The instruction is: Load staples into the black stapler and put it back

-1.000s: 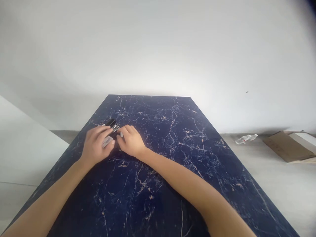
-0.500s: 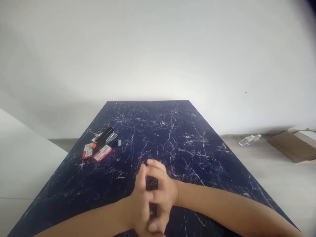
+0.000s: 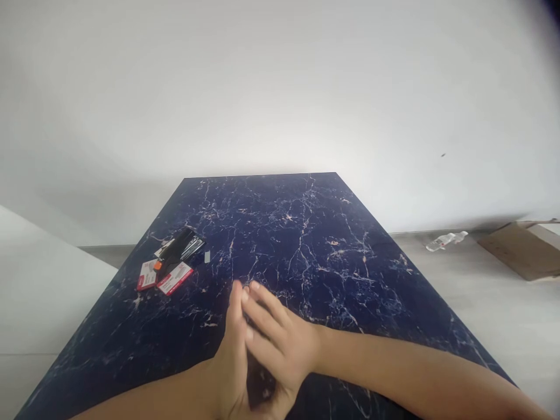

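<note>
In front of me, low over the near part of the table, my left hand (image 3: 234, 350) and my right hand (image 3: 280, 344) press against each other. The left one is upright and seen edge-on, its fingers straight and pointing away. Stretched fingers of the right hand reach across and meet the left at the fingertips. A gap between the palms shows dark tabletop, and I see no object in either hand. Parts of the left fingers and palm are hidden.
The dark blue marbled table (image 3: 284, 233) stands against a pale wall. On its left lie a black item with an orange end (image 3: 177, 251), red-and-white cards or packets (image 3: 175, 278) and a small pale piece (image 3: 207, 256). Clear plastic (image 3: 445, 241) and a cardboard box (image 3: 522, 251) are on the floor.
Both hands have shifted slightly left. The right hand's fingers have straightened and tilted towards the left hand's fingertips. The view has turned a little; the items on the table stay put.
</note>
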`<state>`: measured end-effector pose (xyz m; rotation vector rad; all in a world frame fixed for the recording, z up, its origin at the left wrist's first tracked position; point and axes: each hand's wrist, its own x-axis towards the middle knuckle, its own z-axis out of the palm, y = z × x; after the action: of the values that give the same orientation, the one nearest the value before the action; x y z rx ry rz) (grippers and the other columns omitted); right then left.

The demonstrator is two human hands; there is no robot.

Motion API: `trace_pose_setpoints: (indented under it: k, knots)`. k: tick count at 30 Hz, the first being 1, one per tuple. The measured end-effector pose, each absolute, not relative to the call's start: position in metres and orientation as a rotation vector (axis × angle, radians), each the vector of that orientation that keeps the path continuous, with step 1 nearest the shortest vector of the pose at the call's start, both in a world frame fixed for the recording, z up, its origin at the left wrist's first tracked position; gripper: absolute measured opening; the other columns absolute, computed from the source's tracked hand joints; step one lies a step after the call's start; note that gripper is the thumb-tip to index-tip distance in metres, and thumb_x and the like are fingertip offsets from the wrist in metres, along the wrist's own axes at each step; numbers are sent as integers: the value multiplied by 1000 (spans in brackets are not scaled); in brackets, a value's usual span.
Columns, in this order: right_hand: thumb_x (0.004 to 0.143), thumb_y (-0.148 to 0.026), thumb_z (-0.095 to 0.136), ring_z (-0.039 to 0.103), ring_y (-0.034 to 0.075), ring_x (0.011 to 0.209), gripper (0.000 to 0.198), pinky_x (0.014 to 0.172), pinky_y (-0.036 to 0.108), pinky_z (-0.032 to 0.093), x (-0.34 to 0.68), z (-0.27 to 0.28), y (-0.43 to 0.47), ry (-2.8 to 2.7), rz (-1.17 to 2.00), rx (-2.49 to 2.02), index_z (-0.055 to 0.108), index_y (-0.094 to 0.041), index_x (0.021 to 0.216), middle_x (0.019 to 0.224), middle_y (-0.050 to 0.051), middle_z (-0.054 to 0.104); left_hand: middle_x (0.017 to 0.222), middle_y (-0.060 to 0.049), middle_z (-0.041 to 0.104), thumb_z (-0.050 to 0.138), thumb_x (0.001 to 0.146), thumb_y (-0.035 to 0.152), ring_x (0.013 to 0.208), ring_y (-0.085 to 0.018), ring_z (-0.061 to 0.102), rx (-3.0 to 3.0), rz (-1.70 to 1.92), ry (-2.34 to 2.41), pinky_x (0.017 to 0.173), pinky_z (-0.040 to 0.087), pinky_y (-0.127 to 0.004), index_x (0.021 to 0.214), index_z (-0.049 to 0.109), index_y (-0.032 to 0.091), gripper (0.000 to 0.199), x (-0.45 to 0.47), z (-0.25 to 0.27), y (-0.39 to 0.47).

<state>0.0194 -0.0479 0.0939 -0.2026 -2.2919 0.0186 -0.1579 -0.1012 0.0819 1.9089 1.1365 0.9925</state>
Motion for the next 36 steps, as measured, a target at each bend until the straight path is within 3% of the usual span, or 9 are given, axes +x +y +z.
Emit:
trace_pose_setpoints:
  k: [2,4,8,11,14,20,26,33,36]
  knots:
    - [81,-86,42,17,51,154,129,119,72,27,21,103,-42,-2321,132,-256,-6,4,161,166,35,13,172,3,-19,39,82,90,158,-43,-11,2017,1050,1058,127,9,-70,161,-26,31,118,-157,97,-92]
    - [83,-77,45,14,50,155,124,122,70,24,22,109,-36,-2367,227,-348,-9,3,161,168,32,7,171,-4,-25,38,94,76,157,-42,-14,2104,1018,1012,127,8,-68,162,-25,25,106,-157,110,-81]
    - [85,-56,58,16,43,156,115,126,61,23,20,114,-28,-2531,402,-627,-7,3,162,167,30,16,173,-17,-8,48,101,55,159,-41,0,2132,694,1308,125,18,-69,161,-26,22,101,-156,117,-61]
    - [85,-49,66,21,39,156,112,127,58,25,20,118,-28,-2570,518,-780,0,-5,164,166,26,25,172,-20,10,52,99,54,159,-40,10,2259,494,1431,126,17,-68,162,-25,19,104,-157,111,-49]
    - [84,-46,67,18,39,157,112,127,59,22,20,121,-29,-2598,582,-841,-1,-9,165,169,24,20,172,-21,12,47,101,58,159,-37,14,2379,430,1412,127,18,-62,162,-24,17,102,-159,107,-44]
    - [80,-47,69,-7,38,159,123,130,58,13,19,122,-30,-2625,664,-1024,-13,-11,164,172,17,-13,171,-21,-12,48,98,67,159,-43,-1,2505,402,1495,126,14,-65,164,-18,16,106,-167,107,-39]
    - [80,-73,67,-10,37,159,133,130,59,7,19,123,-25,-2624,732,-1003,-19,-15,163,172,13,-15,170,-21,-13,48,96,70,158,-42,1,2496,338,1469,126,17,-64,162,-21,15,110,-169,104,-35]
    - [79,-82,62,-3,37,159,131,131,57,7,21,120,-22,-2631,773,-997,-6,-12,166,173,16,-3,170,-22,14,45,97,71,158,-40,15,2507,350,1486,126,20,-61,166,-2,13,102,-171,98,-33]
    - [81,-81,60,-1,35,160,127,131,55,7,21,119,-23,-2608,751,-1005,-2,-11,167,173,16,1,170,-22,18,45,97,71,157,-40,18,2511,373,1494,126,21,-60,167,6,11,100,-171,98,-32]
